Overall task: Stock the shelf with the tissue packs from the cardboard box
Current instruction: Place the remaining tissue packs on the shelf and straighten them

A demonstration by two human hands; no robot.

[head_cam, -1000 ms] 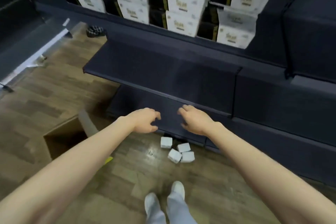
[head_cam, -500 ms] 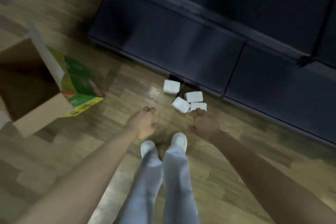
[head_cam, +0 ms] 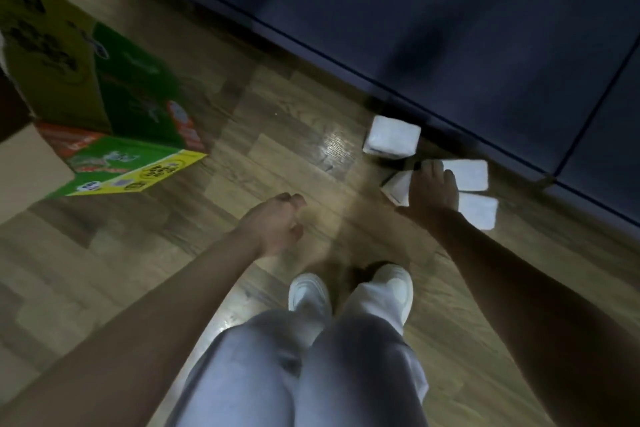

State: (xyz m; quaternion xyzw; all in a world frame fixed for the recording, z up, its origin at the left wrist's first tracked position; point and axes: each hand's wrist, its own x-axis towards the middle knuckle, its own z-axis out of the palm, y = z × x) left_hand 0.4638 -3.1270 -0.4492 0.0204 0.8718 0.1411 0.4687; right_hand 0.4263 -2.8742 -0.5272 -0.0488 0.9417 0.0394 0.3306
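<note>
Several small white tissue packs lie on the wooden floor against the foot of the dark shelf unit [head_cam: 450, 28]. One pack [head_cam: 391, 141] sits furthest from me; another [head_cam: 471, 174] and a third [head_cam: 479, 210] lie to the right. My right hand [head_cam: 431, 192] is stretched over the cluster, fingers extended, and covers part of a tilted pack [head_cam: 398, 185]. It has closed on none of them. My left hand [head_cam: 277, 224] hangs above the bare floor, fingers curled in, holding nothing. The cardboard box [head_cam: 69, 55], printed green and yellow, stands at the far left.
An open box flap [head_cam: 138, 163] lies on the floor toward me. My white shoes [head_cam: 308, 291] and grey trouser legs fill the bottom centre. Wood floor [head_cam: 263, 135] stretches between the box and the packs.
The view has dropped from the shelves to the floor. Both hands have come down; the right one has moved forward onto the packs, while the left has stayed short of them.
</note>
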